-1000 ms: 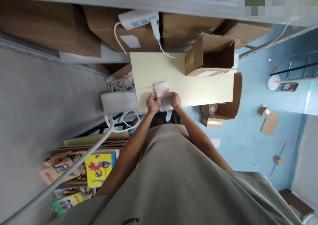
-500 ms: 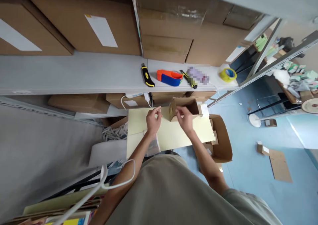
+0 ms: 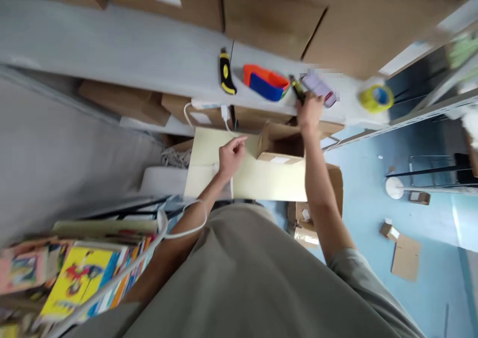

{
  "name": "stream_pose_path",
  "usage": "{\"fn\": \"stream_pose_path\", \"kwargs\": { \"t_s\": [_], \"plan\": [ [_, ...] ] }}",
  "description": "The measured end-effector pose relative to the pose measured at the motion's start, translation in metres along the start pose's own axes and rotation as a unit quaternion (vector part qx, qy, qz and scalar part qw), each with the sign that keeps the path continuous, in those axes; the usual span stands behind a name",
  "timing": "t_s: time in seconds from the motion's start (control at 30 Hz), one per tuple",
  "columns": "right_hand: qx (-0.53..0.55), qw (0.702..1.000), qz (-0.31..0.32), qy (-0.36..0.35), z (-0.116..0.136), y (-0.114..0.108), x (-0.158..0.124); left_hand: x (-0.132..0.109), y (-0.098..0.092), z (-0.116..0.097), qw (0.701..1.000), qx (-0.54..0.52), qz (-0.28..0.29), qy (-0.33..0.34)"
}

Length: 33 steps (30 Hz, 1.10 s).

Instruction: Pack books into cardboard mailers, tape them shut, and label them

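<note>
My right hand (image 3: 310,111) reaches onto the shelf, its fingers closed over the near end of a black and yellow utility knife (image 3: 297,88). Just beside that hand lies a phone (image 3: 318,86), partly blurred. My left hand (image 3: 231,155) hovers over a pale yellow board (image 3: 269,181), thumb and fingers drawn together and the index finger pointing right. Whether something small is in it, I cannot make out. Between my arms, a small open cardboard box (image 3: 282,146) stands on the board's far edge.
On the grey shelf (image 3: 149,54) are a second utility knife (image 3: 226,73), an orange and blue tape dispenser (image 3: 266,82) and yellow tape (image 3: 377,98). Large cartons (image 3: 272,19) stand behind. A white cable (image 3: 149,251) hangs by my left arm, above colourful books (image 3: 78,278).
My right hand has left the small box and moved up and right to the utility knife on the shelf. My left hand stays over the board. The view has tilted down.
</note>
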State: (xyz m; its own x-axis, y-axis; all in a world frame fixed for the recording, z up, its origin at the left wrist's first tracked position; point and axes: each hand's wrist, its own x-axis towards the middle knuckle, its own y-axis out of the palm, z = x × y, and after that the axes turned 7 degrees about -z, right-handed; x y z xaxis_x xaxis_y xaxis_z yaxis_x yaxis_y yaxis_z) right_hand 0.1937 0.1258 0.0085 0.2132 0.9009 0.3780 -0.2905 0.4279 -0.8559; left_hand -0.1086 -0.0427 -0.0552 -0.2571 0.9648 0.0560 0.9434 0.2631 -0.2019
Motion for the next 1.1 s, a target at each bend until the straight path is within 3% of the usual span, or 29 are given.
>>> {"fn": "stream_pose_path", "kwargs": {
  "t_s": [0.07, 0.13, 0.23, 0.3, 0.37, 0.43, 0.57, 0.67, 0.83, 0.97, 1.1],
  "plan": [
    [-0.048, 0.999, 0.008, 0.014, -0.019, -0.003, -0.013, -0.011, -0.023, 0.051, 0.996, 0.049, -0.013, -0.08],
    [-0.054, 0.997, -0.058, -0.011, -0.038, -0.007, -0.041, -0.028, -0.048, 0.105, 0.981, 0.109, -0.027, -0.158],
    [0.021, 0.993, -0.114, -0.037, -0.042, -0.028, -0.117, -0.059, -0.081, 0.172, 0.943, 0.205, -0.037, -0.26],
    [0.075, 0.989, -0.124, -0.013, -0.019, -0.046, -0.183, -0.079, -0.095, 0.201, 0.927, 0.24, -0.019, -0.289],
    [0.094, 0.993, -0.067, 0.037, 0.018, -0.053, -0.251, -0.094, -0.102, 0.22, 0.926, 0.246, 0.005, -0.285],
    [0.127, 0.986, 0.055, 0.093, 0.056, -0.044, -0.312, -0.102, -0.105, 0.232, 0.933, 0.237, 0.022, -0.27],
    [0.171, 0.925, 0.283, 0.184, 0.11, 0.015, -0.392, -0.106, -0.103, 0.245, 0.944, 0.214, 0.02, -0.249],
    [0.147, 0.901, 0.365, 0.182, 0.132, 0.067, -0.415, -0.106, -0.099, 0.248, 0.95, 0.201, 0.019, -0.238],
    [0.093, 0.9, 0.408, 0.122, 0.163, 0.127, -0.417, -0.092, -0.107, 0.247, 0.946, 0.203, 0.077, -0.242],
    [0.012, 0.893, 0.448, 0.05, 0.19, 0.143, -0.404, -0.057, -0.122, 0.249, 0.939, 0.248, 0.094, -0.218],
    [-0.049, 0.875, 0.481, 0.027, 0.215, 0.146, -0.389, -0.019, -0.122, 0.254, 0.934, 0.289, 0.096, -0.188]
  ]
}}
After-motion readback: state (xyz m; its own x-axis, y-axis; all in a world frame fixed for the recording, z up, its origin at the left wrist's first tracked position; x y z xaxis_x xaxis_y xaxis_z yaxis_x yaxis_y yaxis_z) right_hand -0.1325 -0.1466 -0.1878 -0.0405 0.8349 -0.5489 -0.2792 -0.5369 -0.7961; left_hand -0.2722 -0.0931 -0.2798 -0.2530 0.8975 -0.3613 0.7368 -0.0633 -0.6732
